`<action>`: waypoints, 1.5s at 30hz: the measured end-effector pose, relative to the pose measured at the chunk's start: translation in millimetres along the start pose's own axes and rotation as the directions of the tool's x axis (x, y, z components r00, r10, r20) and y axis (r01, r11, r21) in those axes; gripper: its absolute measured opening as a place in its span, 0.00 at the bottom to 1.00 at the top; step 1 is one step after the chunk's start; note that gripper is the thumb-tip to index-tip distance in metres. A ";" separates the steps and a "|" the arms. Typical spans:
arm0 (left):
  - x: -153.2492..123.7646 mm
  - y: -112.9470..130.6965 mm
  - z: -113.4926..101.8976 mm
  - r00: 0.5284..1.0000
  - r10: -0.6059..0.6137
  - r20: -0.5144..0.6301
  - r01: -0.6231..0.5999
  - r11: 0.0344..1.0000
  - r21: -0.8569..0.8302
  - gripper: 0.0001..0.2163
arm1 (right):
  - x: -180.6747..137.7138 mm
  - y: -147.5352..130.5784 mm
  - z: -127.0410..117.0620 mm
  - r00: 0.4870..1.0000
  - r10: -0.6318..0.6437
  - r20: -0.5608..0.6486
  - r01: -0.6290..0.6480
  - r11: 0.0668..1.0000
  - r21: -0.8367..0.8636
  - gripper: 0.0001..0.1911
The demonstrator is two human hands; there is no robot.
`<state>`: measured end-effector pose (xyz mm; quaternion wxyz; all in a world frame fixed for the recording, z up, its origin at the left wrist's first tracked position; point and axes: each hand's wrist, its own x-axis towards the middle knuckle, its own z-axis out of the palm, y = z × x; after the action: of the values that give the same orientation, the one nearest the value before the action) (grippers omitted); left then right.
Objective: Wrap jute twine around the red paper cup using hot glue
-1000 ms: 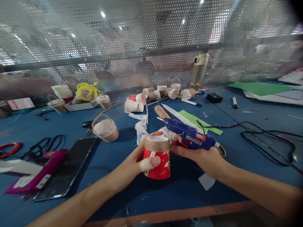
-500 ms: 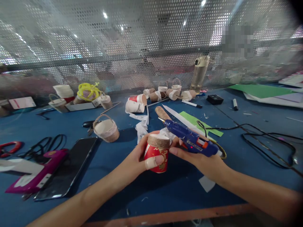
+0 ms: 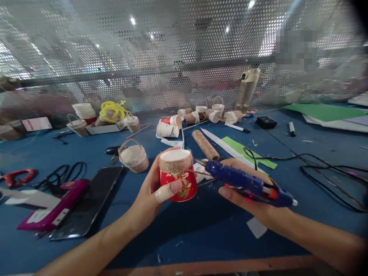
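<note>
My left hand (image 3: 156, 188) is wrapped round a red paper cup (image 3: 179, 182), its taped thumb across the printed front. Brown twine (image 3: 176, 163) winds round the cup's upper part, and a loose strand leads off to the right. In my right hand (image 3: 244, 199) is a blue hot glue gun (image 3: 235, 176), a red light glowing on its side. The gun's nozzle points left, a short way from the twine-wrapped rim; I cannot tell whether it touches the strand. A roll of twine (image 3: 205, 145) lies behind, near crumpled white lace (image 3: 201, 168).
A small twine basket (image 3: 134, 158) stands left of the cup, beyond a black phone (image 3: 89, 203) and a magenta packet (image 3: 57, 207). Several wrapped cups (image 3: 212, 115) and a bottle (image 3: 247, 92) line the back. Black cable (image 3: 322, 168) loops at right by green paper (image 3: 247, 151).
The cup has moved left and up in my left hand. My right hand has drawn the glue gun away to the right and lower, and a twine strand now shows between them.
</note>
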<state>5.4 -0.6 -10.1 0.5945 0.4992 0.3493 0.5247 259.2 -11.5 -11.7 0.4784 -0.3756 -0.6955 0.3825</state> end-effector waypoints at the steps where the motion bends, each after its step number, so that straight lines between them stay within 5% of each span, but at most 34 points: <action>1: -0.4 -0.1 -1.5 1.000 0.013 0.014 -0.013 1.000 -0.005 0.31 | -0.3 -0.2 -0.8 0.998 -0.059 -0.005 0.059 0.998 -0.032 0.07; 4: -1.4 0.0 -4.4 0.998 0.024 0.064 -0.023 1.000 -0.016 0.32 | -2.0 -0.6 -1.9 0.988 -0.151 -0.013 0.149 0.985 -0.086 0.12; 11: -3.4 -0.1 -5.1 0.995 0.012 0.097 -0.012 1.000 -0.002 0.34 | -6.7 -3.5 -2.8 1.000 -0.009 0.024 0.011 0.994 -0.105 0.15; 21: -3.2 0.1 -4.6 0.996 -0.006 0.088 -0.001 0.996 0.088 0.30 | -8.7 -0.3 -7.2 0.987 -0.110 0.121 0.133 0.969 -0.208 0.15; 45: -0.3 -1.3 -11.2 0.985 -0.093 0.146 0.092 0.996 0.014 0.41 | -10.1 2.3 -11.3 0.993 -0.047 0.112 0.079 0.950 -0.301 0.13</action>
<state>-4.9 1.7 -14.3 0.6404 0.5221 0.3292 0.4571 273.0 -17.5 -14.8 0.3902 -0.4022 -0.7816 0.2739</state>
